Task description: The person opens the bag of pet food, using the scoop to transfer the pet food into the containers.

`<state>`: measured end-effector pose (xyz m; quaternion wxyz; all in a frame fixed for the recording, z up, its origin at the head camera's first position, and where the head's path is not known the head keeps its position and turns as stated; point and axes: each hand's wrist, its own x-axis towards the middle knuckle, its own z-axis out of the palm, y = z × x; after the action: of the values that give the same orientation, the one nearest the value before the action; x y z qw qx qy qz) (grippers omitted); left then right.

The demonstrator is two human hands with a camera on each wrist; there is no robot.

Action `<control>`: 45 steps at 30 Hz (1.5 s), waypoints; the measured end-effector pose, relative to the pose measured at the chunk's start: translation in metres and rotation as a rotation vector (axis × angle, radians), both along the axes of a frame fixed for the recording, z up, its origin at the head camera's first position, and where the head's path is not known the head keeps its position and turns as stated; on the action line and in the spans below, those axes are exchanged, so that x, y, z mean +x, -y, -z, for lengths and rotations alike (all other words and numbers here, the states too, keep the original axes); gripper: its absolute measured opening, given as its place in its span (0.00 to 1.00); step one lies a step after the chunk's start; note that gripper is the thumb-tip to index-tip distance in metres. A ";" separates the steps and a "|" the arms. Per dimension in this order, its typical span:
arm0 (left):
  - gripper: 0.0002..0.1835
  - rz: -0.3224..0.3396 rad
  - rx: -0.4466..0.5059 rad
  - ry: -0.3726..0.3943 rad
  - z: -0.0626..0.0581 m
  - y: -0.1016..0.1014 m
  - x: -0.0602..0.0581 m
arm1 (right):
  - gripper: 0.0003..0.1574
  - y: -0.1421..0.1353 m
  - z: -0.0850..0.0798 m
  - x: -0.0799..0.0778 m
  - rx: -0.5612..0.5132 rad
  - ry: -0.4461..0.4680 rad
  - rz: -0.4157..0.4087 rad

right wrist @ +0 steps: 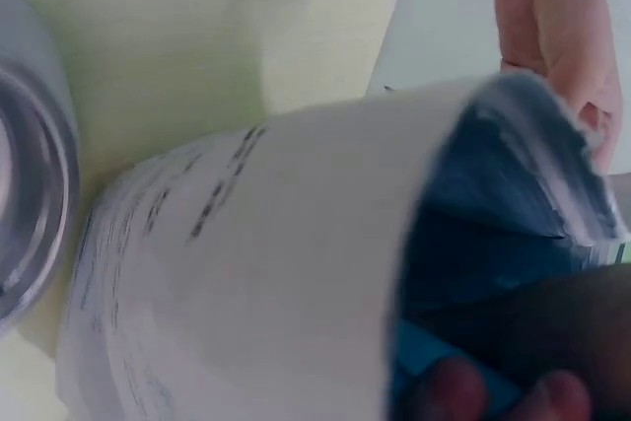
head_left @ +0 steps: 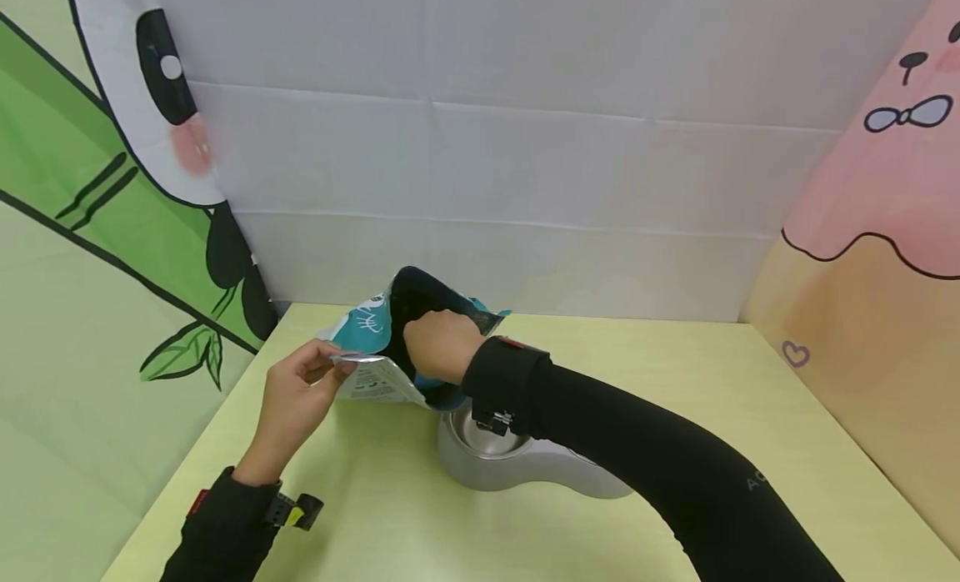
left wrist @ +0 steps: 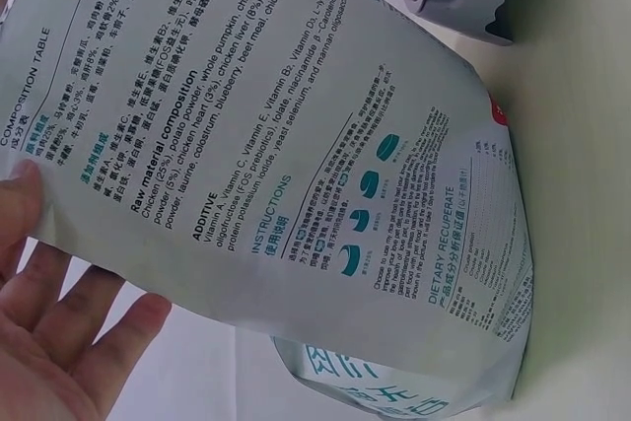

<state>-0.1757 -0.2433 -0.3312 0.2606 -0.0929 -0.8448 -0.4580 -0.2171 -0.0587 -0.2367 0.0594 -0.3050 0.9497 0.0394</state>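
Observation:
A teal and silver pet food bag (head_left: 371, 380) stands tilted with its mouth gaping toward me. At its left edge my left hand (head_left: 298, 392) pinches the rim between thumb and fingers. In the left wrist view, the printed back panel (left wrist: 296, 145) fills most of the picture. My right hand (head_left: 444, 346) reaches into the bag's dark mouth with fingers curled. A smooth bright blue object (right wrist: 458, 357) lies in its grip, mostly hidden inside the bag. Just below the right wrist sits a grey double pet bowl (head_left: 510, 474) with a steel dish, partly covered by the arm.
The pale yellow table (head_left: 375, 515) ends at a white backdrop (head_left: 525, 173) close behind the bag. Cartoon-printed cloths hang at left and right. Both wrists wear black bands with small cameras; the right forearm crosses over the bowl.

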 end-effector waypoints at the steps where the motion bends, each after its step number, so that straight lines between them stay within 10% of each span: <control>1: 0.05 0.000 -0.002 0.001 0.000 0.000 0.000 | 0.15 -0.001 0.000 -0.001 -0.003 0.006 0.005; 45: 0.05 -0.007 -0.013 0.005 -0.001 0.000 0.004 | 0.24 -0.026 0.033 -0.018 -0.375 0.209 0.048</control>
<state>-0.1719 -0.2437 -0.3303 0.2593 -0.0904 -0.8487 -0.4519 -0.2355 -0.0330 -0.2697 0.1008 -0.2902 0.9361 -0.1715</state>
